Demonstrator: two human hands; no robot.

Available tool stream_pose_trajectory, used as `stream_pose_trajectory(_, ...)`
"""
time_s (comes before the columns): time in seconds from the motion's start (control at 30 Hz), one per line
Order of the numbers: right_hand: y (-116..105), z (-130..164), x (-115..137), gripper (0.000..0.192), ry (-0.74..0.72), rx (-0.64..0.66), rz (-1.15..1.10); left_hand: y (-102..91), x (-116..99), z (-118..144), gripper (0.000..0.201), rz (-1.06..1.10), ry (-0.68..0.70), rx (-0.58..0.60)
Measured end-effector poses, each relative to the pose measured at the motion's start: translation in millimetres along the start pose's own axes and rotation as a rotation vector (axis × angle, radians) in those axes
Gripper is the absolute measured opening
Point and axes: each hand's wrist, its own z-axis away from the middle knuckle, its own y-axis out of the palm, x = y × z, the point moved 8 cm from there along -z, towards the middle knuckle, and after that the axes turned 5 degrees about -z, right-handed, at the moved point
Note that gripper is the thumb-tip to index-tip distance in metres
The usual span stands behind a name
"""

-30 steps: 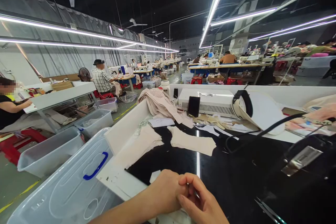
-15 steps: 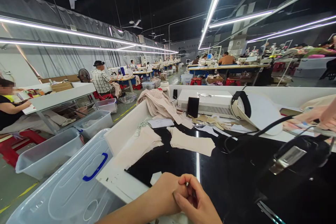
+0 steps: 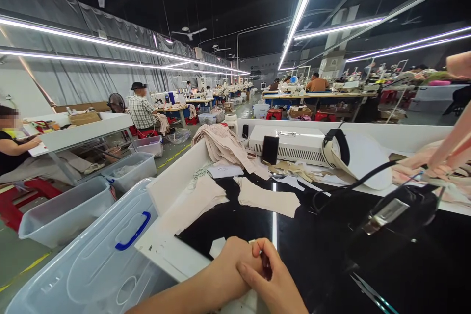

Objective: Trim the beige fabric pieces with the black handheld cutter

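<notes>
My left hand point(image 3: 230, 262) and my right hand point(image 3: 274, 282) are pressed together at the near edge of the black worktop point(image 3: 316, 250). The right fingers curl against the left fist. A tiny pale sliver shows between them, and I cannot tell what it is or whether it is held. Just beyond my hands lie flat beige fabric pieces point(image 3: 268, 202) and a second beige piece point(image 3: 200, 201). A heap of beige garments point(image 3: 221, 144) lies further back.
A clear lidded bin with a blue handle point(image 3: 133, 238) stands to the left. A white box machine point(image 3: 290, 141), a black cable point(image 3: 353, 184) and a dark machine head point(image 3: 401, 211) stand behind and right. A co-worker's arm point(image 3: 451, 149) handles pink fabric at the right. People sit at far tables.
My hands stay together and have shifted slightly left. The co-worker's arm at the right has lifted higher with the pink fabric. The view has turned a little.
</notes>
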Motion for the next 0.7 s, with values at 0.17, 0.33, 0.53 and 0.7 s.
stream_pose_trajectory(0.17,-1.8,0.0,-13.3,0.046,0.063,0.155,-0.203,-8.5,8.2,11.6,0.012,0.039,-0.062,-0.08)
stream_pose_trajectory(0.33,-6.0,3.6,-21.0,0.043,0.104,0.166,-0.297,-16.3,9.3,22.9,0.016,0.109,-0.033,-0.193)
stream_pose_trajectory(0.53,-7.8,7.4,-11.6,0.043,0.11,0.131,-0.361,-19.6,11.6,24.1,0.012,0.135,-0.024,-0.301)
stream_pose_trajectory(0.7,-28.2,2.8,-1.2,0.045,0.092,0.062,-0.343,-31.6,14.3,29.5,0.013,0.081,-0.008,-0.372)
